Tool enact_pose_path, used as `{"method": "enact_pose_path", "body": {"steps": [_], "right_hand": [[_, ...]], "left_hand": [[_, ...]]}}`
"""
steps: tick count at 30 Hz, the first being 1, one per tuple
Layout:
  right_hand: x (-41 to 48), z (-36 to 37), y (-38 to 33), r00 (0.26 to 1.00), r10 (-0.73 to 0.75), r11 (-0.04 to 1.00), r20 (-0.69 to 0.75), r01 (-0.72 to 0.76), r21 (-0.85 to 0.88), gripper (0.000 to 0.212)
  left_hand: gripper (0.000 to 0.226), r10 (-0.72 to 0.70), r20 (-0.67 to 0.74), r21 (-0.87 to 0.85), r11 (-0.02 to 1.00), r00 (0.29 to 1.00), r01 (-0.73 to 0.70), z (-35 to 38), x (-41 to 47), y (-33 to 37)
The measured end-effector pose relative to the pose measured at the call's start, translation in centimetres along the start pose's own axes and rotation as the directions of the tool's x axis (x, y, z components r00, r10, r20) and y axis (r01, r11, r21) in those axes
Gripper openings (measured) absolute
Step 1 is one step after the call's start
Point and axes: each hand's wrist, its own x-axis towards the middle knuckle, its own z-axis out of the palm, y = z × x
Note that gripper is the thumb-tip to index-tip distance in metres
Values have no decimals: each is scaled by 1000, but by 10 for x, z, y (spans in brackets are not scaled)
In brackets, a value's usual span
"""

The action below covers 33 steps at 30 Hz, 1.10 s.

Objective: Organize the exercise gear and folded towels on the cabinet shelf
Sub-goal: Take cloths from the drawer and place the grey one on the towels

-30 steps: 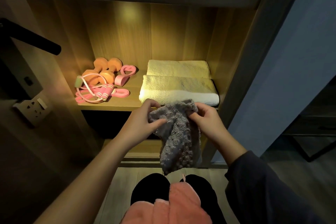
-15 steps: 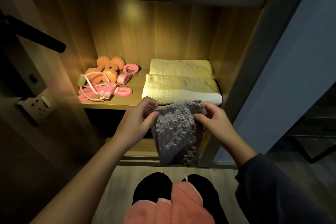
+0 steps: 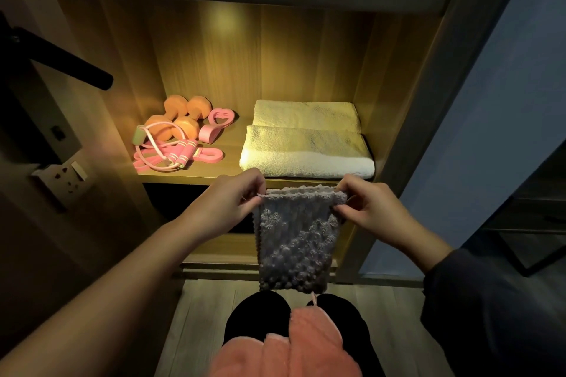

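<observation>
Changed: since a second ago I have drawn the grey towel (image 3: 295,242) out of a bunched wad into a flat hanging panel, top edge stretched level between both hands
Left hand (image 3: 232,202): fingers pinching the towel's top left corner
Right hand (image 3: 367,211): fingers pinching the top right corner
Meaning: squared up, I judge, ready to fold; not yet on the shelf (image 3: 211,176)
Beyond my right hand: two folded towels (image 3: 306,144) lying on the shelf
Beyond and left of my left hand: orange dumbbells (image 3: 180,119), jump rope (image 3: 171,157), pink band (image 3: 211,156)
Below my hands: pink cloth (image 3: 291,346) close to my body
Writing: no brand, label or lettering I can read
</observation>
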Motion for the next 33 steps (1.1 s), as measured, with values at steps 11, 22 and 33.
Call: {"method": "enact_pose_path", "body": {"steps": [11, 22, 33], "right_hand": [[2, -4, -3, 996, -7, 999, -87, 3, -52, 25], [7, -18, -11, 992, -37, 991, -122, 21, -129, 31], [9, -30, -18, 992, -64, 981, -111, 42, -189, 26]], "left_hand": [[19, -35, -35, -28, 999, 999, 34, 1, 3, 12], [20, -100, -83, 58, 993, 992, 105, 3, 10, 22], [18, -154, 23, 3, 988, 988, 154, -6, 25, 33]]}}
